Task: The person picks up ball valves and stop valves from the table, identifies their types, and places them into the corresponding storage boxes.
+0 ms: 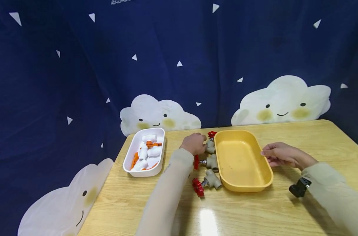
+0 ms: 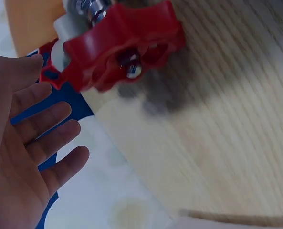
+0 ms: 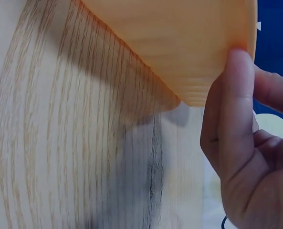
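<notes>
A yellow plastic tray (image 1: 242, 160) with nothing in it sits on the table. My right hand (image 1: 285, 154) pinches its right rim; in the right wrist view the thumb (image 3: 239, 71) lies against the outer wall. Along the tray's left side lie three grey pipe valves with red handwheels: a far one (image 1: 210, 146), a middle one (image 1: 212, 162) and a near one (image 1: 212, 179). My left hand (image 1: 193, 143) is beside the far valve, its fingers apart and relaxed in the left wrist view. Its thumb tip is right at a red handwheel (image 2: 50, 76), behind a larger, closer handwheel (image 2: 127, 45).
A white tray (image 1: 162, 164) at the left holds several white pipe fittings (image 1: 154, 151) and orange pieces (image 1: 134, 160). A dark blue curtain (image 1: 167, 39) with clouds hangs behind the wooden table (image 1: 120, 203). A small black camera (image 1: 300, 187) is on the right wrist.
</notes>
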{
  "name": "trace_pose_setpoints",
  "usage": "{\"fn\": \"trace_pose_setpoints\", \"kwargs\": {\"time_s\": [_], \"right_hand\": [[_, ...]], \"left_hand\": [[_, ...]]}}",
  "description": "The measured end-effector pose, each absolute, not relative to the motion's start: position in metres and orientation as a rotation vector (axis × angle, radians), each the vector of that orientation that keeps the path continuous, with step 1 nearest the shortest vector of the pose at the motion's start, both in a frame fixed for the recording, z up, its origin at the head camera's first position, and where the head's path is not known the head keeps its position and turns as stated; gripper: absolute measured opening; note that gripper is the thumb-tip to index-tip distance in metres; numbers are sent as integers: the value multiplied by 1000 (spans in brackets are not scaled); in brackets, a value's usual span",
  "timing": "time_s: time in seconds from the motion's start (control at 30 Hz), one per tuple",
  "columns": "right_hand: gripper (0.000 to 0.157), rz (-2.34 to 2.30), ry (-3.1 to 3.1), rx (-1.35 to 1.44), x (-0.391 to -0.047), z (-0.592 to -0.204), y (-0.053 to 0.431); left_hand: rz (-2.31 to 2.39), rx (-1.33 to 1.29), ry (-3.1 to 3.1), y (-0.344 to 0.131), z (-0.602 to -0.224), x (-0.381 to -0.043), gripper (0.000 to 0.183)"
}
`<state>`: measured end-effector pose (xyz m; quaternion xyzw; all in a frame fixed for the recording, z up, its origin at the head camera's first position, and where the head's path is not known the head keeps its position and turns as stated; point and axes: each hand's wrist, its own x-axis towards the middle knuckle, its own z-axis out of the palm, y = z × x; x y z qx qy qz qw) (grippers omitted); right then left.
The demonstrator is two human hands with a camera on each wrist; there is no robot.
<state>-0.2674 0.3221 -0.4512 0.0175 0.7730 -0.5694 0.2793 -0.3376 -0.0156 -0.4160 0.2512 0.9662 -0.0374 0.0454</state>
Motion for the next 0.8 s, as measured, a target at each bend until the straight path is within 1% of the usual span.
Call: {"fn": "trace_pose_setpoints", "kwargs": {"time_s": [0.17,0.3,0.53,0.8], "right_hand": [[25,-1520,2081,36,-267,-451,322],[24,-1517,2092,67,-265,-449,323],[24,-1505,2122,59,-262,-449,320],[21,-1505,2125,70,-263,-447,318]], "left_hand": [[-124,748,2943,-8,-422,-339,31],[-118,776,2933,3,-424,-340,30],[-100,691,2874,14,-426,-340,53],[27,637,2850,16,-429,-342,53]]}}
